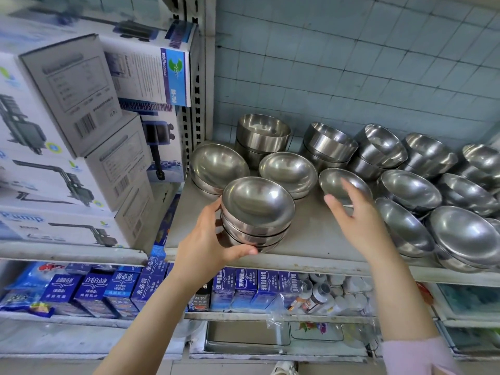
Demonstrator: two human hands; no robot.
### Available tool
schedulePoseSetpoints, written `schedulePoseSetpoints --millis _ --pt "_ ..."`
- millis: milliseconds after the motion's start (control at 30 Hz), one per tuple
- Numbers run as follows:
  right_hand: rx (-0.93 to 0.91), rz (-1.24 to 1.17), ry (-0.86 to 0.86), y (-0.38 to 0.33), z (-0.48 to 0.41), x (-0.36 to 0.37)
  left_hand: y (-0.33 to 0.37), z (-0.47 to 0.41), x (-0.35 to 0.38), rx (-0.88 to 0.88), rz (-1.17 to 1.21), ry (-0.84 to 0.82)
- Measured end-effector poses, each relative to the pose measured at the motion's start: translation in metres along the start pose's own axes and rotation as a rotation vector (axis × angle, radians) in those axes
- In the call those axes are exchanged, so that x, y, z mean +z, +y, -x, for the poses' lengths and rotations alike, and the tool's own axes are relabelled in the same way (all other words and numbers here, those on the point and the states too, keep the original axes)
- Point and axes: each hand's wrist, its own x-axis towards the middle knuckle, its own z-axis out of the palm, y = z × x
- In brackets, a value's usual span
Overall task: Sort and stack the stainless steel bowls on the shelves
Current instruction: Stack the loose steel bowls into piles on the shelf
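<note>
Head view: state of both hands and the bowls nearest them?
left hand, grips the front stack from its left side.
front stack, three bowls nested, upright, at the shelf edge.
right hand, open, fingers at the single bowl; contact unclear.
single bowl, upright, alone on the shelf.

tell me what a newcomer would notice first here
A crowd of shiny steel bowls fills the grey shelf against the tiled wall. At its front edge the left hand grips a short stack of bowls, while the open right hand reaches at a single bowl beside it. White pump boxes pile up on the left.
</note>
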Motion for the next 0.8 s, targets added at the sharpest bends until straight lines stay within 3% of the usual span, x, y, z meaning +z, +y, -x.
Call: schedulePoseSetpoints --millis 133,433,800 --pt "0.088 0.002 -0.155 0.010 -0.003 0.004 0.000 0.000 0.000 0.000 -0.008 0.001" --pt "0.035 -0.037 -0.037 0.014 0.022 0.005 0.000 0.000 -0.001 -0.017 -0.011 -0.010" --pt "-0.084 -0.185 0.236 0.004 0.053 -0.008 0.002 -0.001 0.000 -0.013 -0.013 0.004"
